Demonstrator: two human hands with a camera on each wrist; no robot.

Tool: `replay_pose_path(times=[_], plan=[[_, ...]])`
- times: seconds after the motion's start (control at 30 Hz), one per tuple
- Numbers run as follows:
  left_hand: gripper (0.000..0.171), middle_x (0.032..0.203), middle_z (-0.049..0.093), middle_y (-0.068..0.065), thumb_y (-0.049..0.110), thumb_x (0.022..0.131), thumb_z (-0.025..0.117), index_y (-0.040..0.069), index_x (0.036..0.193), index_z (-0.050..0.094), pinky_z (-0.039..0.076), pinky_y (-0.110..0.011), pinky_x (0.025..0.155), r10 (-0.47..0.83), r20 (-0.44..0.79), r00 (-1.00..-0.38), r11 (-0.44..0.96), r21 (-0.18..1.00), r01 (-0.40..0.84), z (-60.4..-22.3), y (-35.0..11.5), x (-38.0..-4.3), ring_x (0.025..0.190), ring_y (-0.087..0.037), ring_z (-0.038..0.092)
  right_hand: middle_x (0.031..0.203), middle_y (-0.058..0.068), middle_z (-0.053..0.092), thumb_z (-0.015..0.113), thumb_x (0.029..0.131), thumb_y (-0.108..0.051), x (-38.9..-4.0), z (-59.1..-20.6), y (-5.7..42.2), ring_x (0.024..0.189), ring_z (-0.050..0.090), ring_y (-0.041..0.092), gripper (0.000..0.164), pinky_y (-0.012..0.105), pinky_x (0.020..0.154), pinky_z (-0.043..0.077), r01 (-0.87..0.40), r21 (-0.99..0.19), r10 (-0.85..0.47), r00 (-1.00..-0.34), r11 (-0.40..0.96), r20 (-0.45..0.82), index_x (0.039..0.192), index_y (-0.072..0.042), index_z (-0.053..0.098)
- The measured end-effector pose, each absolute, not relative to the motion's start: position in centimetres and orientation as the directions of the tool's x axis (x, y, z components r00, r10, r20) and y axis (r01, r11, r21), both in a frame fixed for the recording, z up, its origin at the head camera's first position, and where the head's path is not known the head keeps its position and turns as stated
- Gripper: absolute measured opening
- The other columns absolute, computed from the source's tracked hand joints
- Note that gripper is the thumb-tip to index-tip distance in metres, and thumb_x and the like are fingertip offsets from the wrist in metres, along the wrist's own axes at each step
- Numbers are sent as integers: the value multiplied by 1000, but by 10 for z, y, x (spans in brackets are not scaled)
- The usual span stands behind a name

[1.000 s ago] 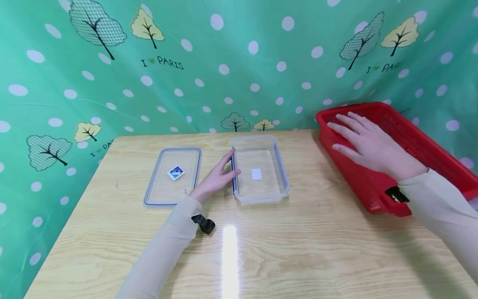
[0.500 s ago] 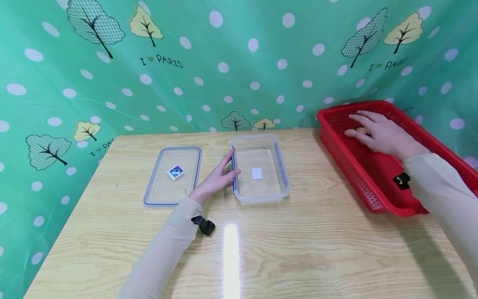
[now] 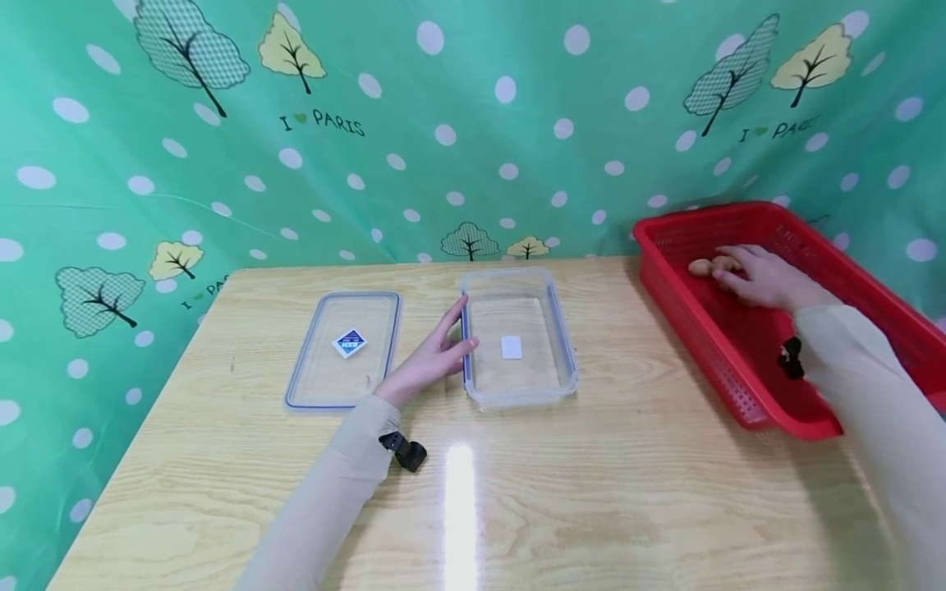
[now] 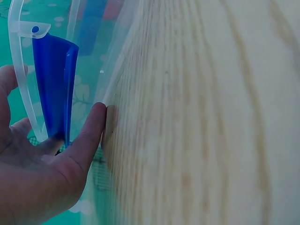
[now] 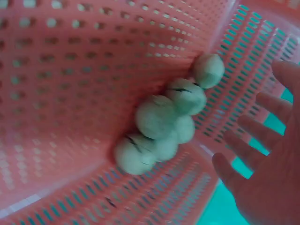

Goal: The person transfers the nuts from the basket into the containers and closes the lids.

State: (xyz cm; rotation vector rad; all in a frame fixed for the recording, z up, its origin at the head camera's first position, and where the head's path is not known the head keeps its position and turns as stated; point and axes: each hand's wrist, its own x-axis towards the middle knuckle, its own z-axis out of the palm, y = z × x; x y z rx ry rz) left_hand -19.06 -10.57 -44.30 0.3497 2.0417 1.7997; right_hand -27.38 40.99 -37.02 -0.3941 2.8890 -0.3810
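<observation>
A clear plastic food box [image 3: 521, 336] with a white label stands at mid-table. My left hand [image 3: 432, 353] rests at its left side with thumb and fingers spread. In the left wrist view that hand's fingers [image 4: 89, 133] touch the box's clear wall beside a blue latch [image 4: 54, 89]. Far to the right, my right hand [image 3: 761, 279] reaches into a red basket [image 3: 709, 353]. Several round tan things [image 3: 700, 268], some with dark slits, lie in its corner. The right wrist view shows the right hand [image 5: 262, 154] with fingers extended beside those round things [image 5: 157, 117], holding none.
A clear lid [image 3: 343, 377] with a blue seal and a blue-and-white sticker lies left of the box. Both stand on a wooden table [image 3: 591, 492]. Behind hangs a green dotted curtain [image 3: 414, 107].
My right hand has moved from above the red basket's near rim down into it, close to the round tan things. My left hand stays at the box.
</observation>
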Motion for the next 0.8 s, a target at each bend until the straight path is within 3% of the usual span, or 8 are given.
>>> replay_pose_path(times=[0.13,0.2,0.3,0.47,0.6,0.8], plan=[[75,161,-1,-1,20,100,54,37,155,6,46,-46,97,427,-123,-896,146,987,-66,-443,-106,-189,131,-42,37,131,35,36,60,94,-20,-273,-377,419,116,35,50,62,67,95,35,-239,-360,-303,-944,902,-133,139,12,31],[76,161,-2,0,20,100,54,37,155,5,46,-45,97,423,-123,-898,145,987,-67,-443,-106,-187,132,-41,37,123,31,44,61,94,-17,-272,-377,421,107,43,45,57,59,89,44,-245,-382,-308,-945,891,-111,137,9,34],[76,161,-4,0,21,100,54,37,155,5,46,-46,97,417,-133,-899,154,985,-74,-442,-109,-184,132,-42,35,115,27,50,58,95,-15,-270,-377,422,99,49,40,50,45,81,48,-248,-413,-314,-944,876,-100,134,6,35],[75,161,-2,-1,22,100,54,37,155,6,45,-48,98,395,-134,-909,156,985,-77,-440,-115,-180,132,-43,35,124,28,47,56,98,-26,-269,-376,423,109,47,41,58,38,84,49,-118,-517,-262,-941,848,-216,141,3,30],[75,161,-2,-1,22,100,54,37,155,6,44,-49,98,401,-126,-908,150,986,-70,-439,-115,-182,131,-42,36,133,31,42,61,95,-20,-269,-374,425,118,42,44,61,31,80,52,-91,-529,-264,-929,844,-260,142,7,33],[75,161,-3,0,21,100,53,38,155,5,44,-49,98,413,-123,-903,147,987,-67,-440,-112,-185,133,-41,35,136,33,37,73,86,-15,-269,-374,433,121,36,49,74,42,79,56,-91,-502,-263,-922,860,-285,143,9,31]])
